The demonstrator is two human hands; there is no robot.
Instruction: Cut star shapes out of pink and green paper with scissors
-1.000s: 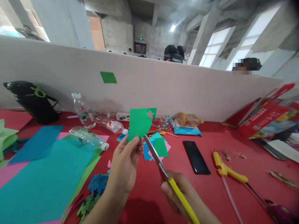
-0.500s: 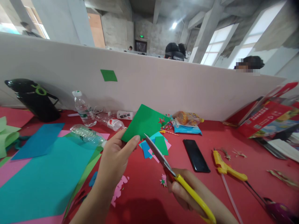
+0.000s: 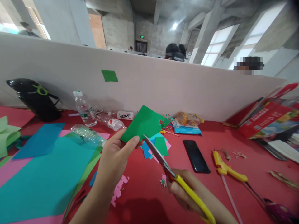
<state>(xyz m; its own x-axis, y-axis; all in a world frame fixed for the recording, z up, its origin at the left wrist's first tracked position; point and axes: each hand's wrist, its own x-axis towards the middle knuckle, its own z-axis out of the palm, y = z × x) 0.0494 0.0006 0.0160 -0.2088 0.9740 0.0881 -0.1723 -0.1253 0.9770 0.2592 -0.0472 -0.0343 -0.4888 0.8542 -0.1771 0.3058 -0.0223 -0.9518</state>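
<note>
Pinched between the thumb and fingers of my left hand (image 3: 118, 154) is a green paper sheet (image 3: 146, 123), held tilted above the table. My right hand (image 3: 184, 188) grips yellow-handled scissors (image 3: 161, 158). Their blades look closed, and the tips are at the sheet's lower edge, close to my left thumb; whether they touch it I cannot tell. Below the sheet lies a small pile of blue, pink and green paper pieces (image 3: 161, 145). Pink scraps (image 3: 120, 186) are under my left wrist, and a small pink and green star cutout (image 3: 163, 180) lies beside the scissors.
Large coloured sheets (image 3: 46, 177) cover the left of the red table (image 3: 140, 202). Several plastic bottles (image 3: 84, 109) and a black flask (image 3: 37, 101) stand or lie toward the white partition (image 3: 163, 84). On the right are a phone (image 3: 196, 155), a yellow glue gun (image 3: 226, 168) and snack packets (image 3: 188, 123).
The green sheet has tilted and shifted very slightly, and the scissor tips have moved slightly left and down. Both hands keep their hold.
</note>
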